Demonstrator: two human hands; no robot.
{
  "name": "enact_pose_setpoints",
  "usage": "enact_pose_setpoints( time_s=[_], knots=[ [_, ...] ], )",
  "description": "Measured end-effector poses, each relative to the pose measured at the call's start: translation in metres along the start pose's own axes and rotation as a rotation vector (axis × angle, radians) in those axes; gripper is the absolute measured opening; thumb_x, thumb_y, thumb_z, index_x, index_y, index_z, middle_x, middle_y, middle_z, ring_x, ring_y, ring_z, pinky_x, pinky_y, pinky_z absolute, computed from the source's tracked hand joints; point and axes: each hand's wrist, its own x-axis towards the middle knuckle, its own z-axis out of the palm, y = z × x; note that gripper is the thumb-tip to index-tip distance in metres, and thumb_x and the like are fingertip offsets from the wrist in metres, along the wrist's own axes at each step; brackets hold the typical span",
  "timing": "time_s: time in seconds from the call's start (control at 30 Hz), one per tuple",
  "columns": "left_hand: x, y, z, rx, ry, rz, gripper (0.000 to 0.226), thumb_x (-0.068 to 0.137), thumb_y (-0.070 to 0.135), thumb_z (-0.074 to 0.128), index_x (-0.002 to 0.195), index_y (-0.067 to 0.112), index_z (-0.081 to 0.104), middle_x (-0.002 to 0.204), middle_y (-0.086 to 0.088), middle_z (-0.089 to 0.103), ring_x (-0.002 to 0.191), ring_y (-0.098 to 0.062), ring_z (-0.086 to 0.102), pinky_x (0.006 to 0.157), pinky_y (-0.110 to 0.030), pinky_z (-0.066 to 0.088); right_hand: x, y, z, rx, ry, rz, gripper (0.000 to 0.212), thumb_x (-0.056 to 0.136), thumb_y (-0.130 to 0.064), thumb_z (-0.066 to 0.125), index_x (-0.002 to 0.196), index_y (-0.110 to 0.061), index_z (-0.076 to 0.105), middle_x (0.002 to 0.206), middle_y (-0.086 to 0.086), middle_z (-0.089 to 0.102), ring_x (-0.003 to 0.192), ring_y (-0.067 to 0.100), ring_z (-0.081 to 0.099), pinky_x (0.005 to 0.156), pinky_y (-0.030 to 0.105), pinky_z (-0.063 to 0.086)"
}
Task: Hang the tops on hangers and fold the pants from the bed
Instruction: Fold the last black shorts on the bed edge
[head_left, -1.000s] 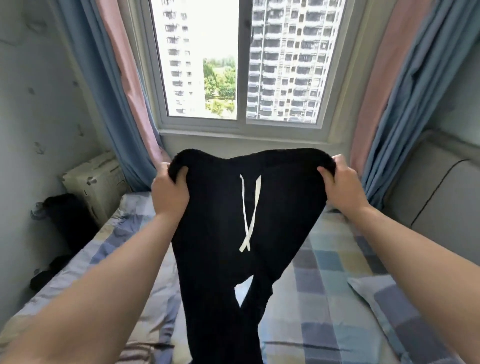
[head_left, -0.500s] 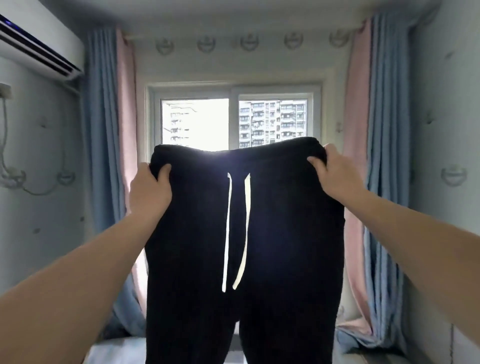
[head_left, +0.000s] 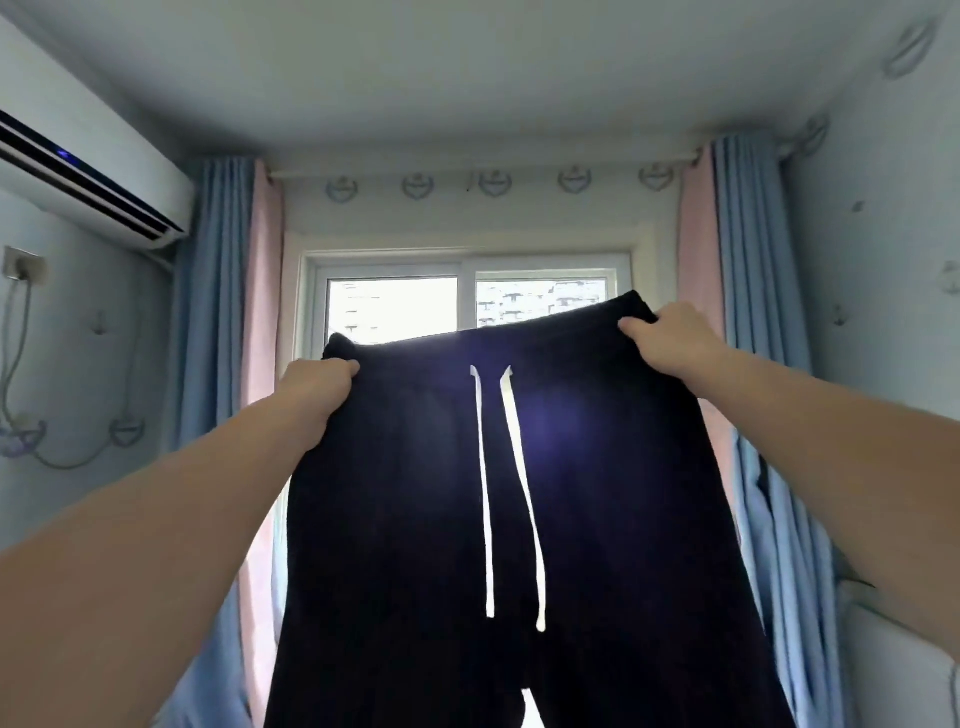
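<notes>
Both forearms reach up and forward from the bottom corners. Left hand grips the left end of the waistband, fingers curled over the fabric. Right hand grips the right end the same way and sits higher, so the waistband tilts up to the right. Black pants are off the bed, held in the air between the hands. Key relation: the waistband spans hand to hand roughly horizontally, and the long axis drops straight down from it, with the legs running out of the bottom of the frame. White drawstring hangs on the side facing the camera, near the centre line. Both hands look about equally far out, so I can't call either nearer. My read is the next step is a lengthwise fold, one hand carried across to the other so leg lands on leg. The bed is out of view. Behind the pants is the window, with blue and pink curtains on each side. Air conditioner is on the left wall.
</notes>
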Motion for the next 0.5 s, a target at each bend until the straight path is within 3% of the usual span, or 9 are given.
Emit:
enact_pose_setpoints(
  time_s=[0.07,0.13,0.17,0.23,0.3,0.4,0.5],
  knots=[
    [-0.009,0.004,0.003,-0.036,-0.052,-0.067,0.03,0.098,0.026,0.058,0.122,0.008,0.057,0.106,-0.009,0.065,0.097,-0.031,0.063,0.085,-0.039,0.051,-0.005,-0.005,0.004,0.131,-0.072,0.11,0.044,0.096,-0.031,0.062,0.126,0.0,0.055,0.108,0.015,0.064,0.092,0.031,0.065,0.072,0.038,0.055],
    [-0.02,0.008,0.008,-0.071,-0.12,-0.098,0.028,0.1,0.023,0.054,0.123,0.008,0.059,0.109,-0.01,0.066,0.098,-0.03,0.064,0.09,-0.04,0.052,-0.012,-0.011,0.009,0.211,-0.144,0.187,0.037,0.096,-0.026,0.063,0.124,-0.003,0.055,0.1,0.01,0.064,0.08,0.023,0.065,0.058,0.03,0.053],
    [-0.026,0.01,0.012,-0.09,-0.154,-0.101,0.029,0.101,0.023,0.053,0.125,0.008,0.058,0.113,-0.01,0.066,0.102,-0.031,0.065,0.095,-0.041,0.052,-0.016,-0.014,0.012,0.231,-0.176,0.209,0.034,0.096,-0.025,0.063,0.122,-0.005,0.055,0.101,0.01,0.065,0.08,0.023,0.067,0.058,0.031,0.056],
    [-0.037,0.014,0.02,-0.12,-0.197,-0.079,0.03,0.101,0.023,0.053,0.127,0.008,0.056,0.12,-0.011,0.065,0.11,-0.032,0.064,0.1,-0.045,0.051,-0.024,-0.023,0.017,0.263,-0.244,0.218,0.035,0.094,-0.027,0.065,0.121,-0.007,0.055,0.11,0.013,0.067,0.089,0.028,0.071,0.074,0.042,0.063],
    [-0.049,0.017,0.029,-0.122,-0.231,-0.027,0.025,0.102,0.025,0.054,0.121,0.009,0.053,0.118,-0.01,0.064,0.111,-0.031,0.063,0.097,-0.042,0.052,-0.034,-0.034,0.021,0.282,-0.308,0.194,0.043,0.091,-0.03,0.067,0.124,-0.006,0.054,0.117,0.015,0.067,0.098,0.033,0.071,0.089,0.051,0.058],
    [-0.067,0.024,0.041,-0.145,-0.301,0.047,0.027,0.103,0.027,0.053,0.124,0.009,0.052,0.115,-0.009,0.064,0.109,-0.029,0.063,0.088,-0.04,0.053,-0.048,-0.055,0.028,0.286,-0.35,0.138,0.05,0.089,-0.033,0.069,0.127,-0.003,0.054,0.118,0.02,0.067,0.103,0.037,0.069,0.095,0.055,0.055],
    [-0.085,0.035,0.049,-0.164,-0.37,0.115,0.023,0.104,0.026,0.052,0.12,0.01,0.058,0.123,-0.011,0.065,0.115,-0.029,0.062,0.095,-0.046,0.052,-0.06,-0.08,0.032,0.321,-0.347,0.039,0.04,0.09,-0.03,0.07,0.118,-0.003,0.061,0.115,0.021,0.07,0.102,0.037,0.07,0.095,0.057,0.055]
  ],
)
